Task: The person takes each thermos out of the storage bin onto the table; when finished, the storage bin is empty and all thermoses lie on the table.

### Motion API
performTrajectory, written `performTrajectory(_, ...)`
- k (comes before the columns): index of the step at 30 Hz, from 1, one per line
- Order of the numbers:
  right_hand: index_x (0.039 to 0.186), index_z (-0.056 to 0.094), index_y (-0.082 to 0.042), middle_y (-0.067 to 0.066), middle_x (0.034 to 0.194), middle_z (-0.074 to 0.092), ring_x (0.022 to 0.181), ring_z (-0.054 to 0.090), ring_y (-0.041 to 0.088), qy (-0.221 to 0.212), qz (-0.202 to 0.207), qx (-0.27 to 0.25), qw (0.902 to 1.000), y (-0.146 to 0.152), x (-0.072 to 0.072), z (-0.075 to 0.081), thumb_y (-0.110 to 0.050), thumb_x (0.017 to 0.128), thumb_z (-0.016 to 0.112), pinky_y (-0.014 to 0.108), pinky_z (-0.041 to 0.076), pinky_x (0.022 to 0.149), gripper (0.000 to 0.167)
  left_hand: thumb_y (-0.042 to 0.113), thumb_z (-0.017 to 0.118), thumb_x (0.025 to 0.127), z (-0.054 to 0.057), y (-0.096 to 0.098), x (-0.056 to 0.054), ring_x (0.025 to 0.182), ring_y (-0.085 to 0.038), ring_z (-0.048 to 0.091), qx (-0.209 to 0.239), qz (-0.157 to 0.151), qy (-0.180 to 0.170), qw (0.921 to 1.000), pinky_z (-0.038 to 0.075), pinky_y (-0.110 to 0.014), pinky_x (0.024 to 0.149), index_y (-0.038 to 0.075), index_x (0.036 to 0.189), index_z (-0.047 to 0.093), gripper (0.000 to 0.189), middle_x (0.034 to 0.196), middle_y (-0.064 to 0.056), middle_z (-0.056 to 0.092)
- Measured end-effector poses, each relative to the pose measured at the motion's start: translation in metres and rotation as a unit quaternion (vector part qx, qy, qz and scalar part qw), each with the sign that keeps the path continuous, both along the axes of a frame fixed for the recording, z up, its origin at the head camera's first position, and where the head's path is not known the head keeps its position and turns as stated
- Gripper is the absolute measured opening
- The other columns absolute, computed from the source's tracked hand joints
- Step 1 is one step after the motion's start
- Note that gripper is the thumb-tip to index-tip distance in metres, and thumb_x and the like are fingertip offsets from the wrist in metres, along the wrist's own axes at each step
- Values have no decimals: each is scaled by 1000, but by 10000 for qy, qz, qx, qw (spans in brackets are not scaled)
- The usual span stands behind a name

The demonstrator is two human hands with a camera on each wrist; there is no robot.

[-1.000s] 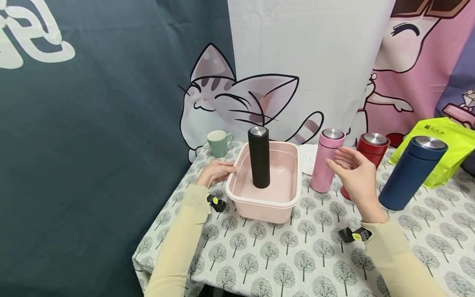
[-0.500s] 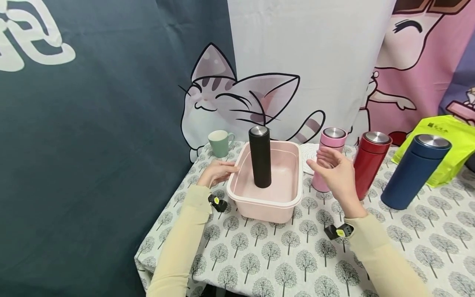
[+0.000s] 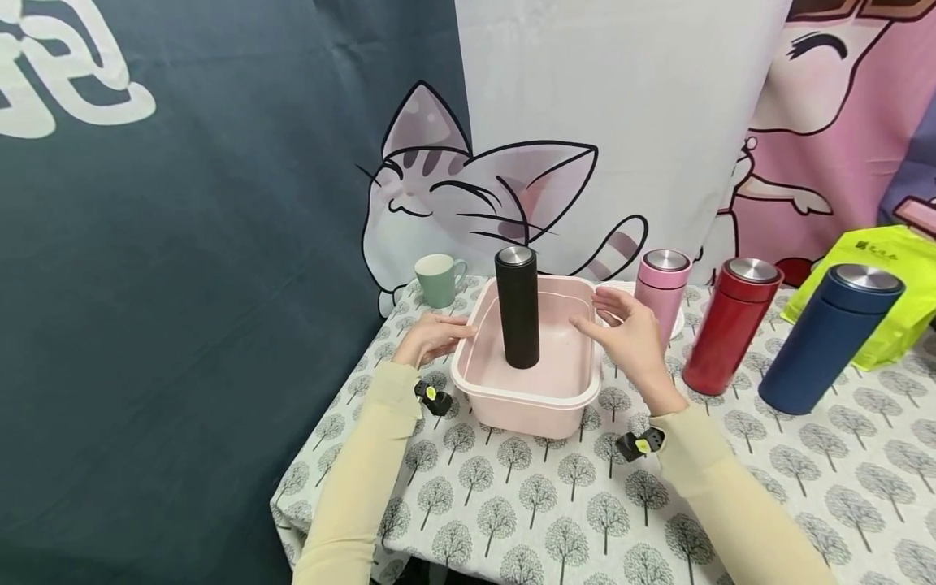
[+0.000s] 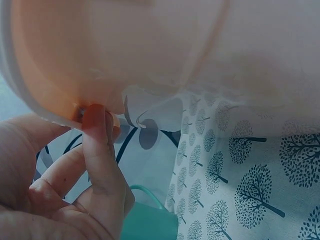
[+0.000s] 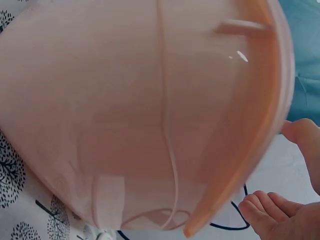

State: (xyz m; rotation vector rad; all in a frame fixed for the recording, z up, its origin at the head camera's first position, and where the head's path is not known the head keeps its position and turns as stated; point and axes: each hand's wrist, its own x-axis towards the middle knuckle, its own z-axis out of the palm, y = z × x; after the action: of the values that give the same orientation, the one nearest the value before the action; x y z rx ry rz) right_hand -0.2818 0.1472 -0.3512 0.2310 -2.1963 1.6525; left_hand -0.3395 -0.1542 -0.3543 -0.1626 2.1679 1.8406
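A pink plastic basin (image 3: 526, 418) stands on the table, and a black thermos bottle (image 3: 518, 313) is upright inside it. My left hand (image 3: 431, 340) grips the basin's left rim, its fingers pinching the edge in the left wrist view. My right hand (image 3: 632, 341) is at the basin's right rim, fingers loosely bent with the thumb apart from them. In the right wrist view the thumb (image 5: 304, 137) lies close to the rim; whether it touches I cannot tell. Behind that hand stands a pink thermos bottle (image 3: 662, 292), partly hidden.
Right of the pink bottle are a red thermos bottle (image 3: 733, 329) and a blue thermos bottle (image 3: 829, 341), with a lime-green bag (image 3: 888, 325) behind. A green mug (image 3: 436, 283) stands at the back left. A tree-print cloth (image 3: 556, 512) covers the table.
My right hand has moved left from in front of the red and pink bottles to the basin's right rim. The left hand keeps its grip; basin and black bottle stay put.
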Motion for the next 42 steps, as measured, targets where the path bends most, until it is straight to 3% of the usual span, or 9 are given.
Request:
performTrajectory(14,138,49,3,24,137,55,129,53,34,-185,499,601,9968,-22,-19,-4,-19,77,85,37,46,111,74,6,74,86,0,0,-1,114,-27,65,-4,-1,10,10000,55,-32,98,-1,131,59,48,131,-19,62)
performTrajectory(25,141,47,0,21,143,52,130,52,37,-309,520,1168,9913,-29,-26,-3,-28,74,87,41,46,110,82,4,73,86,-1,0,-1,118,-30,63,92,-13,-2,10000,54,-35,100,-2,129,60,45,132,-19,61)
performTrajectory(32,142,46,1,21,143,52,128,53,38,-432,449,1579,9855,-36,-31,-5,-32,74,86,43,47,108,86,6,75,85,-4,1,0,113,-29,65,7,42,31,10000,57,-33,95,-1,128,62,45,130,-19,62)
performTrajectory(42,141,48,2,23,140,54,124,56,41,-187,536,1747,9830,-46,-44,-4,-34,74,86,46,50,105,85,8,76,85,-4,-2,2,117,-30,63,-37,59,113,9999,56,-33,97,0,129,61,48,133,-18,61)
